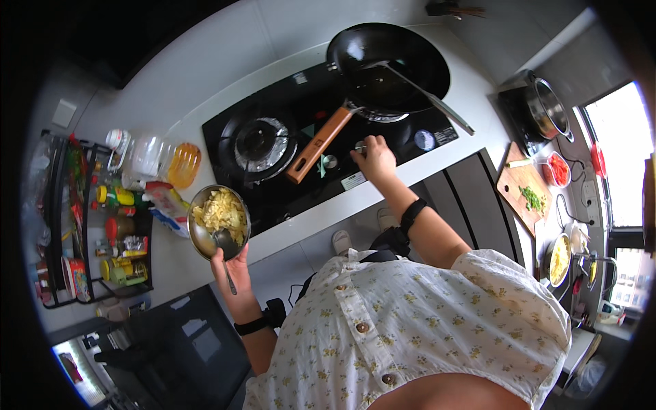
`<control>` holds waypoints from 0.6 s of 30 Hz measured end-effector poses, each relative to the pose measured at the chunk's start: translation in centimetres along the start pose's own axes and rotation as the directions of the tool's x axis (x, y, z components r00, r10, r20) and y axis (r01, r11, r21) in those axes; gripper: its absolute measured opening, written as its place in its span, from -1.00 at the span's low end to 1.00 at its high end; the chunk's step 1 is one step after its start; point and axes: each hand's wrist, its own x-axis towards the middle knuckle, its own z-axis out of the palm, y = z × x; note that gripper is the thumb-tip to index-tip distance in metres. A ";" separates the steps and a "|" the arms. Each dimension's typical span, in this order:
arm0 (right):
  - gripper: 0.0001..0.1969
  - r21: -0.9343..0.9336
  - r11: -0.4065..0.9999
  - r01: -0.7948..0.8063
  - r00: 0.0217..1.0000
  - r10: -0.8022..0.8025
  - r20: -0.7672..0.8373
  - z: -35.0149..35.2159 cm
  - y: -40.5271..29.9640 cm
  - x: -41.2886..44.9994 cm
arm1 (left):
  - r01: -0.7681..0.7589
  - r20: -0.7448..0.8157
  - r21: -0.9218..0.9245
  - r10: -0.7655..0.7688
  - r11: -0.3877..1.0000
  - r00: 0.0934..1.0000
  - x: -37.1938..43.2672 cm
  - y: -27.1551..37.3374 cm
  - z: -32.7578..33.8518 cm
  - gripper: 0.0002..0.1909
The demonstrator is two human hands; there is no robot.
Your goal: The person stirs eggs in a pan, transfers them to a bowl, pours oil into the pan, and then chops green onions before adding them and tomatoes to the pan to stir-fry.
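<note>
My left hand [234,271] holds a metal bowl [201,238] by its near rim, beside the left end of the gas cooktop [287,210]. Yellow scrambled egg [221,211] fills much of the bowl. A metal spoon [229,277] rests in it, its handle sticking out over my palm. At the cooktop's front, my right hand [378,160] has its fingers on a round control knob [361,147]. Behind it sits a black wok [382,56] on the right burner, its wooden handle [320,146] angled toward me. A metal spatula [435,102] leans in the wok.
The left burner [264,143] carries no pan. An oil jug [164,159] and a condiment rack [115,225] stand at left. On the right are a cutting board [516,197] with chopped greens, a container of red pieces [556,169], a steel pot [551,107] and a yellow-filled bowl [559,260].
</note>
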 end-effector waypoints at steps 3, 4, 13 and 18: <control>-0.64 -0.137 0.991 0.000 0.997 0.011 0.078 -0.2 0.2 1.4 | -0.012 -0.006 -0.046 0.012 0.999 1.000 -0.5 -0.2 -3.5 -0.49; -0.64 -0.149 0.989 -0.006 0.995 0.020 0.094 -0.1 0.6 1.9 | -0.005 -0.032 -0.064 0.003 0.998 0.999 -0.3 -0.3 -4.7 -0.49; -0.71 -0.235 0.972 0.026 0.975 0.028 0.222 0.3 -0.2 3.3 | -0.053 -0.222 -0.035 0.044 0.998 0.974 -0.5 -0.7 -10.3 -0.38; -0.76 -0.224 0.974 0.034 0.969 0.024 0.247 0.6 -0.2 3.9 | -0.004 -0.253 -0.052 -0.010 0.999 0.968 0.3 -1.7 -12.5 -0.39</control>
